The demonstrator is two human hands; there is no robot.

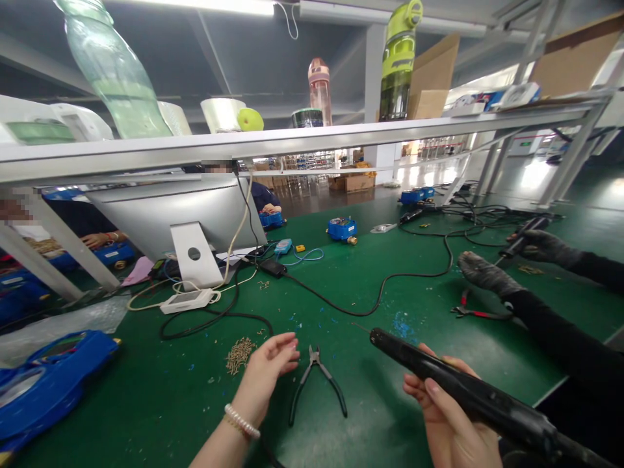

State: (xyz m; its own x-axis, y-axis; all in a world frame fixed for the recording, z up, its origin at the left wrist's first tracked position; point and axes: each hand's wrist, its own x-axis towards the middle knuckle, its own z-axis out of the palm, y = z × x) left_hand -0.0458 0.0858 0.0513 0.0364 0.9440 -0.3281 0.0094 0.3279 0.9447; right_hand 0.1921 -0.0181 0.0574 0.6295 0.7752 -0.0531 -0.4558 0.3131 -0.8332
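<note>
My right hand (446,406) is wrapped round a black electric screwdriver (439,374), which points left and up over the green mat with its thin bit out front. My left hand (270,364), with a pearl bracelet at the wrist, hovers above the mat with fingers loosely curled and pinched together; what they hold, if anything, is too small to see. Just left of it lies a small pile of screws (240,353). Black-handled cutting pliers (316,383) lie on the mat between my two hands.
A blue device (46,380) sits at the near left. A monitor back (180,218) with cables stands behind. A co-worker's gloved hands (487,276) hold another screwdriver at the right, near red pliers (470,312). Blue meters and bottles on a shelf lie farther off.
</note>
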